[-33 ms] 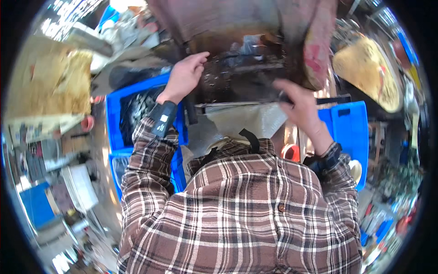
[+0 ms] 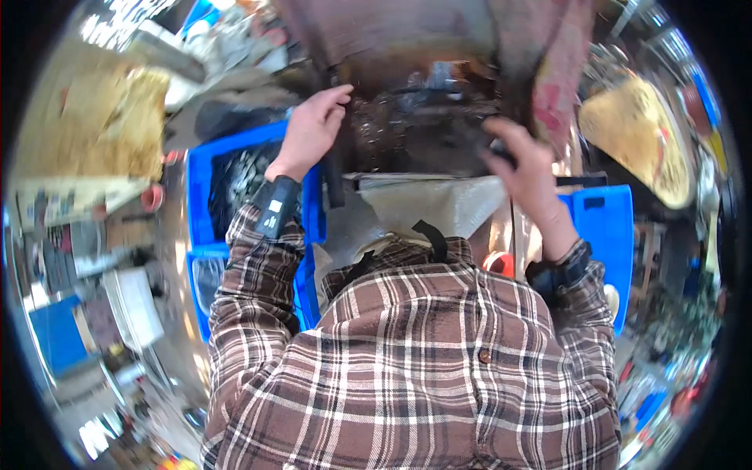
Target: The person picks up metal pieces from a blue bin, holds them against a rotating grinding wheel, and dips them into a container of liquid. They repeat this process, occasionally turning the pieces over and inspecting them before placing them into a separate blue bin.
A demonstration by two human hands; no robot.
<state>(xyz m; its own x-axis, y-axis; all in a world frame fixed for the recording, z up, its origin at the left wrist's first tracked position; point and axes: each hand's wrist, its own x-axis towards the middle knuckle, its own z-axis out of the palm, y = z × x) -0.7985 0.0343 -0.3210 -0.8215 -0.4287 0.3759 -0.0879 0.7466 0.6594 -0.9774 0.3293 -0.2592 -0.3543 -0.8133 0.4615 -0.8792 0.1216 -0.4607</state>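
Observation:
A dark, greasy machine part (image 2: 423, 125) lies in front of me at the top centre. My left hand (image 2: 312, 129) reaches up to its left side, fingers curled around a black upright bar (image 2: 334, 176) that runs down along the part's edge. My right hand (image 2: 523, 168) is at the part's right side, closed on a small dark piece (image 2: 500, 149) there. Both wrists wear dark bands below brown plaid sleeves. A grey cloth sheet (image 2: 439, 204) lies between the part and my chest.
A blue crate (image 2: 205, 188) with dark metal pieces stands under my left arm. Another blue crate (image 2: 607, 219) is at the right. A yellowish round object (image 2: 642, 133) sits upper right, a small orange item (image 2: 496, 262) by my right elbow, and cluttered shelves at left.

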